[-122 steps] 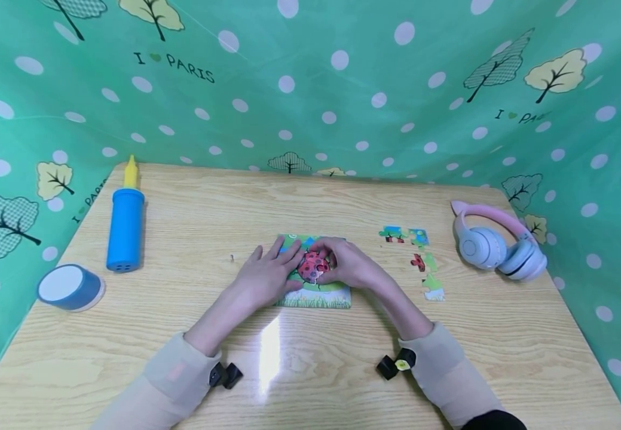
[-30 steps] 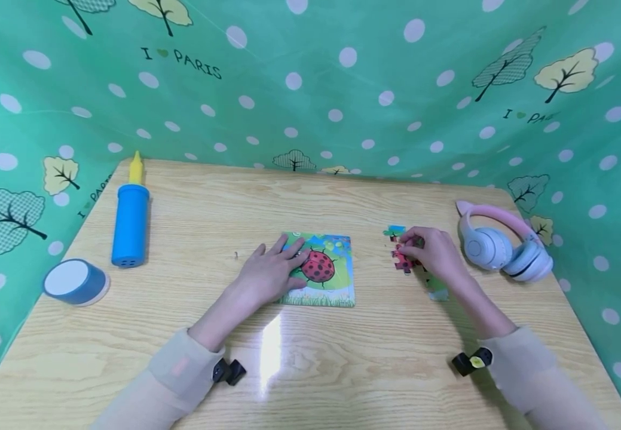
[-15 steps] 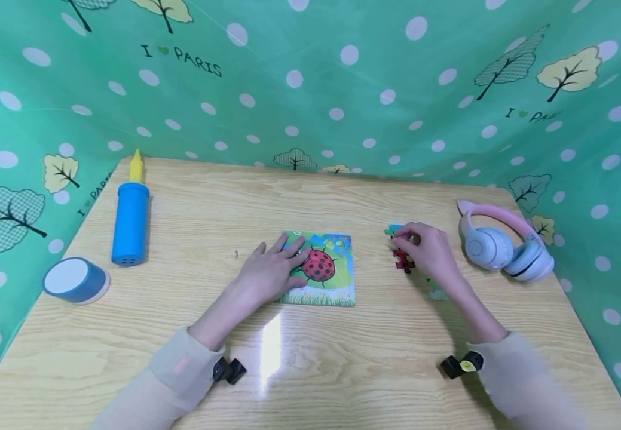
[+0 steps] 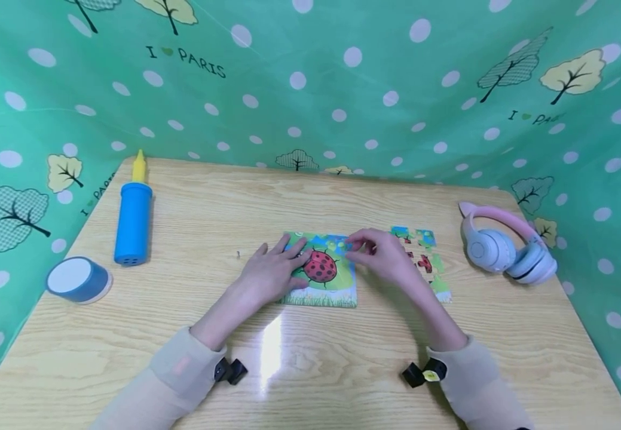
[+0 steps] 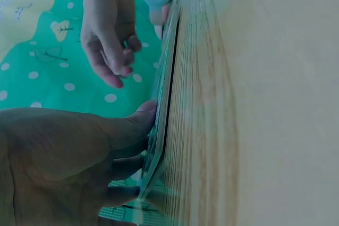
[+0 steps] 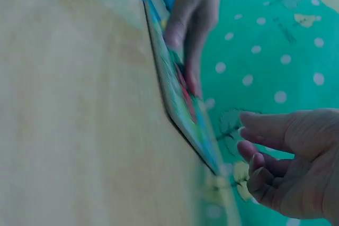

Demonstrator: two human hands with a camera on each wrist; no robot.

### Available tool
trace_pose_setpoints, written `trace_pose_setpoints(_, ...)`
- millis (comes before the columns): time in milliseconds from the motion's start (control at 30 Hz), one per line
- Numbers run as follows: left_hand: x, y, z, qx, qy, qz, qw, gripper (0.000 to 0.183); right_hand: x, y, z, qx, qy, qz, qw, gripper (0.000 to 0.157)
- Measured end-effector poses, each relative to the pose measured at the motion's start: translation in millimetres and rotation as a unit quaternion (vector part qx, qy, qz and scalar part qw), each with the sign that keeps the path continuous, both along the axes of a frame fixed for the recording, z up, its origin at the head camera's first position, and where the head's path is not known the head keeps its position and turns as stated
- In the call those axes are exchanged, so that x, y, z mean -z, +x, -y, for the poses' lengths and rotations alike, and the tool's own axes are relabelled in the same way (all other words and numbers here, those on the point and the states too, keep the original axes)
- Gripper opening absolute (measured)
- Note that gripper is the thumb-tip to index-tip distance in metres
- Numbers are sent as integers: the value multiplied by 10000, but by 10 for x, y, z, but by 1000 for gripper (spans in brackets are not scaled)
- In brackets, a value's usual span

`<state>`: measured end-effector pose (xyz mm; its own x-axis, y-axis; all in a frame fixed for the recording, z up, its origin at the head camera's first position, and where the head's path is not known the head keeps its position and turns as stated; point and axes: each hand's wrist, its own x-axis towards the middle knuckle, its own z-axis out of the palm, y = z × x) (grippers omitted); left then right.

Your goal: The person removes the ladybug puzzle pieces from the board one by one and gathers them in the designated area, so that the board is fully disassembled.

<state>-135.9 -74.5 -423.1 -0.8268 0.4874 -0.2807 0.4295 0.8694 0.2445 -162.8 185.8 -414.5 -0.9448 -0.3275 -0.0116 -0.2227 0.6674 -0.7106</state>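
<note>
1) Left hand (image 4: pixel 269 275): fingers spread, laid over the left part of the puzzle board (image 4: pixel 325 294); fingertips on its printed face
2) Right hand (image 4: pixel 382 254): fingers bent toward thumb at the board's upper right edge; cannot tell if a thin piece is pinched there, fingertips too small and blurred
3) Puzzle board: thin flat rectangle on the table, partly under left fingers, just left of right fingertips; round red ladybug (image 4: pixel 320 266) with black spots beside left fingertips; blue print on far side, grass print along near edge
4) Loose pieces (image 4: pixel 426 238): thin, irregular knobbed outlines, just right of right hand, some partly behind it; blue, green, pale; red one (image 4: pixel 425 263) among them
5) Headphones (image 4: pixel 490 249): farther right of right hand; pink curved band, pale blue round cups, pointed ear shape
6) Blue cylinder (image 4: pixel 133 227) with tapered yellow tip: well left of and beyond left hand; blue tub (image 4: pixel 79 280), squat, round, white top, nearer
7) Table (image 4: pixel 208 197): pale wood grain under both hands; bright glare streak between forearms
8) Cloth (image 4: pixel 267 54): green, rippled, white dots, tree prints; beyond both hands
</note>
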Motion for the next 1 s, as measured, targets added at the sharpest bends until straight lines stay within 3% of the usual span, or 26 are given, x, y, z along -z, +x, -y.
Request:
trace_pose_setpoints(167, -8, 0, -1, 7, -11, -30, 10000, 71, 60, 107, 180, -661, 244, 157, 9974, 37)
trace_pose_setpoints(400, -7, 17, 10, 27, -85, -49, 9999, 72, 94, 224, 336, -1040, 704, 350, 9915, 47)
trace_pose_setpoints(700, -12, 22, -5, -2, -27, -31, 10000, 71, 120, 310, 402, -1131, 1007, 224, 9882, 43)
trace_pose_setpoints(1000, -6, 12, -4, -8, -31, -68, 10000, 70, 96, 340, 439, -959, 1181, 272, 9880, 42)
